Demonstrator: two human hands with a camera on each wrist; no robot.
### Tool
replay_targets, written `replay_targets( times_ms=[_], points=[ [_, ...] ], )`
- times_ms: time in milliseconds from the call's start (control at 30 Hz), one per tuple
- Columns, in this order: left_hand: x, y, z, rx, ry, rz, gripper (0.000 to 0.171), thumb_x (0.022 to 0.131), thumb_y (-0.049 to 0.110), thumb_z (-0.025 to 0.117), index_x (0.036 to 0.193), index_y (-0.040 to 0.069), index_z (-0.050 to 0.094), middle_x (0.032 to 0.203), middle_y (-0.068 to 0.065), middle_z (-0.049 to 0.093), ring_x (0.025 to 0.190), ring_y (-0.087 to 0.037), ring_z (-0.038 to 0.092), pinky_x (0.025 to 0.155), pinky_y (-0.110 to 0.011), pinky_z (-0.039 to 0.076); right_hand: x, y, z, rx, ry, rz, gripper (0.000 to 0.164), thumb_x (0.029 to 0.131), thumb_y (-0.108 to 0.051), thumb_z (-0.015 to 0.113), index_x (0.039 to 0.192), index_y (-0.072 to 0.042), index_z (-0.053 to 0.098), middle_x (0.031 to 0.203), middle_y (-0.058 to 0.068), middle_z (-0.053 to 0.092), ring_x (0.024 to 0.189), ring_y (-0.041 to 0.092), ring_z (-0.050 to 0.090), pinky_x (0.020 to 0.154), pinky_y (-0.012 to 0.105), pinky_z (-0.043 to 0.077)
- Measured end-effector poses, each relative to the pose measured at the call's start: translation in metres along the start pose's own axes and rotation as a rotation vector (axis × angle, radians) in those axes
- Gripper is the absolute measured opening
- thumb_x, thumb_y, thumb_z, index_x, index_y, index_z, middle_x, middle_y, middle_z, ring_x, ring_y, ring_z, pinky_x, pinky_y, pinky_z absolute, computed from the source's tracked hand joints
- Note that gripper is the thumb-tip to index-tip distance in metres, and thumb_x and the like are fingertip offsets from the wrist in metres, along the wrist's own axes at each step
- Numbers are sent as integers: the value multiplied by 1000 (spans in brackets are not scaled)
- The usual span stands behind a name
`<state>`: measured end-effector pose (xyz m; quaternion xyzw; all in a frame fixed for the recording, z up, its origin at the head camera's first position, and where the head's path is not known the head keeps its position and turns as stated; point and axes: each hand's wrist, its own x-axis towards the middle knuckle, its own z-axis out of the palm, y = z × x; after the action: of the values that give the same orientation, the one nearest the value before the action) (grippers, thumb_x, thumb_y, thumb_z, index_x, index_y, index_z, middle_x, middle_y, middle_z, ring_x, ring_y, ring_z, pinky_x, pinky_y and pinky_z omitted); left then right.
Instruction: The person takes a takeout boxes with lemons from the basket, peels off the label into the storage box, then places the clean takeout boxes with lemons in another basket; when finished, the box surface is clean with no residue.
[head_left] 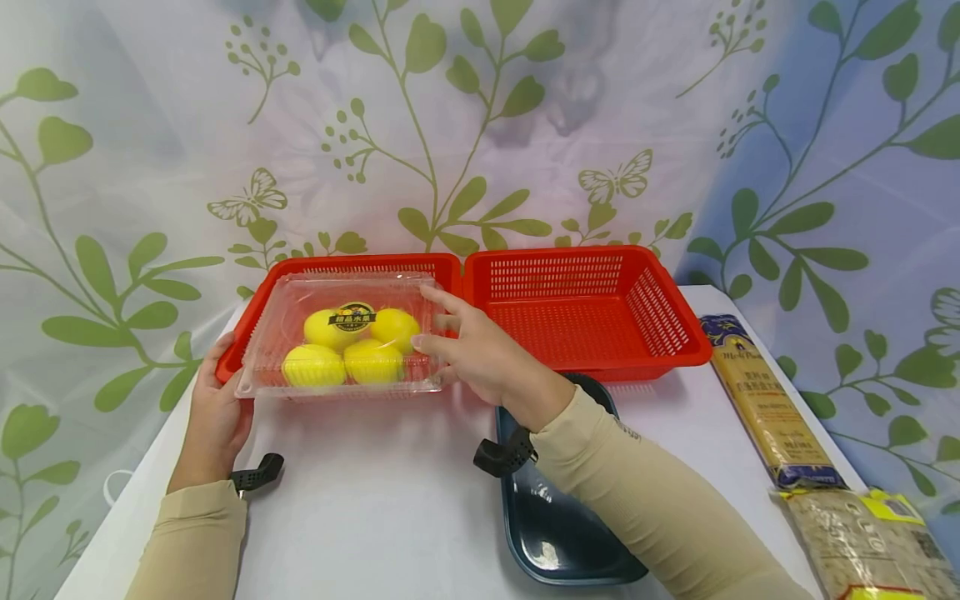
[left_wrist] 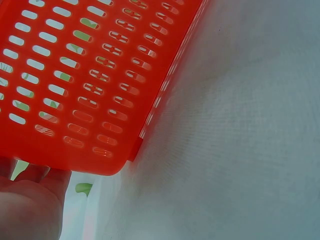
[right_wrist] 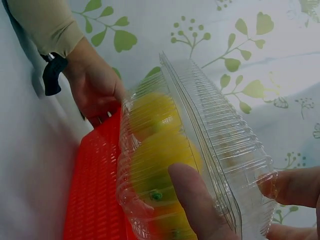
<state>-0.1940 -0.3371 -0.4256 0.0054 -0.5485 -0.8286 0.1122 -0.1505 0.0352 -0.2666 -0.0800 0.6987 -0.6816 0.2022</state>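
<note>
A clear plastic fruit box [head_left: 262, 354] with yellow fruits [head_left: 375, 360] inside and a dark label on its lid lies over the left red basket [head_left: 300, 267]. My right hand [head_left: 480, 350] holds the box by its right end. In the right wrist view the thumb [right_wrist: 192, 195] presses one side of the box, while fingers [right_wrist: 295, 187] touch the other. At the left end of that basket, my left hand [head_left: 217, 408] grips the rim, close to the box's near left corner. The left wrist view shows its fingers [left_wrist: 37, 172] at the basket's edge.
Beside the left basket stands a second red basket [head_left: 558, 329]. A dark blue tray [head_left: 558, 533] lies below my right forearm. Along the table's right edge are a yellow-and-blue pasta packet [head_left: 765, 400] and a clear bag of pale contents [head_left: 870, 533]. A patterned curtain [head_left: 525, 125] hangs behind.
</note>
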Motion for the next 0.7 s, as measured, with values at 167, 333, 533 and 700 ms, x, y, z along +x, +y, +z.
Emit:
replay_targets(
  times_ms=[167,333,533,700],
  points=[
    [-2,1,-1,-13,-35,-9,68,88,6,63,145,23,30,146,-4,24,132,-22,25,89,-37,43,5,21,-4,-4,1,-20,70,85,-17,70,140,-45,36,138,5,36,110,29,51,75,39,53],
    [-5,3,-5,37,-38,-66,70,89,10,63,146,29,28,147,-3,22,131,-22,27,86,-42,44,0,32,-4,-2,-2,-8,68,84,-19,72,135,-51,40,137,0,37,112,27,49,72,40,54],
    [-11,9,0,150,-29,-109,72,88,20,66,146,34,25,146,-4,22,127,-23,33,83,-43,46,-13,37,-1,31,-28,-4,70,85,-15,71,137,-48,39,134,2,39,108,28,52,69,42,54],
    [-17,15,6,149,-44,-101,71,90,19,63,147,30,23,146,-7,20,121,-23,41,82,-39,48,-24,42,0,20,-38,-11,71,83,-15,72,137,-48,39,132,2,41,110,28,50,69,42,54]
  ],
)
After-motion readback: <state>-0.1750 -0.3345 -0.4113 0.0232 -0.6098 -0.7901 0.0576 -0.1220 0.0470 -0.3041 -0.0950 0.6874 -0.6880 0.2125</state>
